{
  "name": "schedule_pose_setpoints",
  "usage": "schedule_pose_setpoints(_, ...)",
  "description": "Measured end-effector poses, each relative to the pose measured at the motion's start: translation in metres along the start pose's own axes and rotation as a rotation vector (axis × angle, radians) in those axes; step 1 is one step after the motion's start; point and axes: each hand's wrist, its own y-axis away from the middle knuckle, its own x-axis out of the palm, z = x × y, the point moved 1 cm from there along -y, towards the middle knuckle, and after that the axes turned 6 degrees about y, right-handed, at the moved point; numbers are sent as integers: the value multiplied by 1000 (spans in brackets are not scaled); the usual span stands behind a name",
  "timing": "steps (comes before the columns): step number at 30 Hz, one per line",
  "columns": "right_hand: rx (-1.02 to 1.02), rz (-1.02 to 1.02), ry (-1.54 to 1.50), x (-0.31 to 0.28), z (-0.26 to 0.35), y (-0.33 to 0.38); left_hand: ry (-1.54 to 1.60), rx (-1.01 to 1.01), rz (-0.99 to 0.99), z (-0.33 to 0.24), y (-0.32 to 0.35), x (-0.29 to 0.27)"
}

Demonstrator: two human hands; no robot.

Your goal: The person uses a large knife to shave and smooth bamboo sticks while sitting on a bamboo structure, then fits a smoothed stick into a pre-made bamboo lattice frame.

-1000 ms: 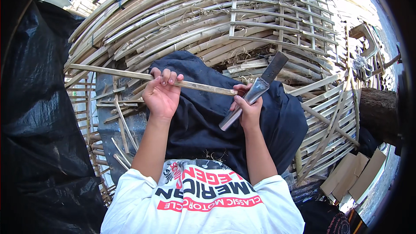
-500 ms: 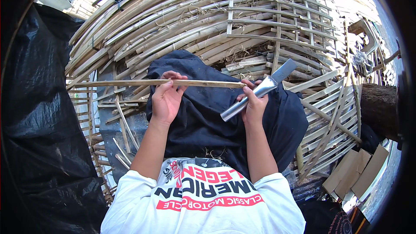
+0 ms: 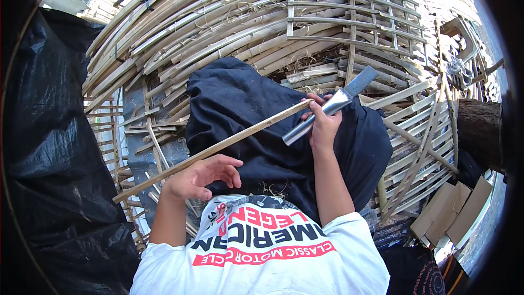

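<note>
My right hand (image 3: 324, 121) is closed around a knife (image 3: 314, 122) with a shiny tubular metal handle and a flat, square-ended grey blade pointing up and right. Between its thumb and fingers it also pinches the upper end of a long bamboo strip (image 3: 243, 134). The strip slants down to the left, passing behind my left wrist. My left hand (image 3: 204, 177) is near my chest, fingers curled but apart, with nothing in it. A dark cloth (image 3: 240, 98) covers my lap under both hands.
Split bamboo slats (image 3: 218, 33) are piled ahead, with a bamboo lattice panel (image 3: 352, 13) on top. Another slatted panel (image 3: 415, 147) lies to the right, near a log (image 3: 478, 131) and cardboard (image 3: 445, 213). Black plastic sheeting (image 3: 60, 147) hangs at the left.
My left hand has let go of the bamboo strip and moved down toward my chest. The strip's left end has swung down from level to slanted; the right hand keeps its hold.
</note>
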Motion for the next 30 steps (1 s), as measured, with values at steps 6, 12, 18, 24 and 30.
schedule_pose_setpoints(6, -87, 38, 152, -2, -7, 0, -1442, 150, -778, -2, 6, 3)
schedule_pose_setpoints(12, -125, 100, 316, 12, -9, 8, -1319, -393, -931, 60, 48, -43)
schedule_pose_setpoints(18, -261, 148, 795, 17, 0, 15, -936, -330, -941, 89, 51, -55)
schedule_pose_setpoints(24, -668, 523, 1328, 34, 19, 33, -864, -227, -907, 105, 54, -75)
schedule_pose_setpoints(30, -511, 611, 1618, 22, 27, 19, -737, -172, -962, 120, 55, -85)
